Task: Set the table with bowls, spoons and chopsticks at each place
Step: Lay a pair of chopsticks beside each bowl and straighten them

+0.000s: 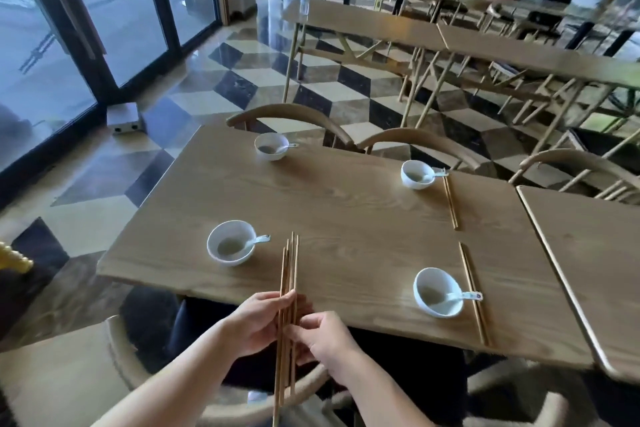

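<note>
Wooden chopsticks upright, left hand grip low

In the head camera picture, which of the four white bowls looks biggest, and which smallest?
1. Near right bowl
2. Near left bowl
3. Far right bowl
4. Far left bowl
They are probably equal; nearness makes some look bigger.

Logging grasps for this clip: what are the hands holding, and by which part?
Both hold one bundle of wooden chopsticks. The left hand wraps it around mid-length; the right hand's fingertips pinch it at about the same height. Both ends stick out free.
</note>
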`<state>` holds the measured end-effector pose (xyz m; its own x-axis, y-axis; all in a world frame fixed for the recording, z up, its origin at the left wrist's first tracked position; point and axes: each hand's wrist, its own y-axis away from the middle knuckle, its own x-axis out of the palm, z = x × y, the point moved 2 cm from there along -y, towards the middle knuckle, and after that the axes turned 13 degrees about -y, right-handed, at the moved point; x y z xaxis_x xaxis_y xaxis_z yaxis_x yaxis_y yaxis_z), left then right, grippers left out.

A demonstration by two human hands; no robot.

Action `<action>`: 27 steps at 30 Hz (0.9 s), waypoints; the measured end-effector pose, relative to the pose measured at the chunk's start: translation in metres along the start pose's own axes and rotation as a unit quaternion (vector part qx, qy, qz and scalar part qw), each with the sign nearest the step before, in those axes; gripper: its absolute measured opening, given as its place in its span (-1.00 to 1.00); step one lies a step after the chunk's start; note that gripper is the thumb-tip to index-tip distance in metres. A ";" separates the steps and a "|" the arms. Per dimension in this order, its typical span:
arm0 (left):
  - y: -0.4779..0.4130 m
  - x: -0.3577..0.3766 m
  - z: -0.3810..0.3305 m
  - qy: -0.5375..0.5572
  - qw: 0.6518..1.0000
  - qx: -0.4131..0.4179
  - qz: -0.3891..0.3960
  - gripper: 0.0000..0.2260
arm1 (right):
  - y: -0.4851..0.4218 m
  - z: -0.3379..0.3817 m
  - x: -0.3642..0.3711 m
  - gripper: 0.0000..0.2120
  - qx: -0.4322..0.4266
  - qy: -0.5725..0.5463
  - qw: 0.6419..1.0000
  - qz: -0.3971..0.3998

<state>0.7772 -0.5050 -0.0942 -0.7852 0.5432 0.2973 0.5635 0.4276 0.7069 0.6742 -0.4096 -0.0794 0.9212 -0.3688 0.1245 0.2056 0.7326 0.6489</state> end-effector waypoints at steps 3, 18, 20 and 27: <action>-0.029 -0.010 -0.018 -0.009 0.999 -0.026 0.018 -0.77 | -0.033 0.012 -0.004 -0.88 0.019 -0.022 1.000 -0.001; -0.090 -0.074 -0.115 0.016 0.999 -0.038 0.010 -0.78 | -0.176 0.037 -0.013 -0.66 0.132 0.103 0.970 -0.174; -0.095 -0.083 -0.116 0.021 0.999 -0.038 0.020 -0.77 | -0.186 0.036 -0.001 -0.61 0.132 0.134 0.966 -0.177; -0.107 -0.085 -0.124 0.019 0.997 -0.050 0.050 -0.75 | -0.177 0.038 0.013 -0.65 0.132 0.215 0.942 -0.221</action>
<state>0.7513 -0.6864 -0.1155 -0.7361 0.5511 0.3929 0.6128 0.2962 0.7326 0.6369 -0.5661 -0.1640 0.8249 -0.2973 -0.4808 0.5639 0.3730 0.7368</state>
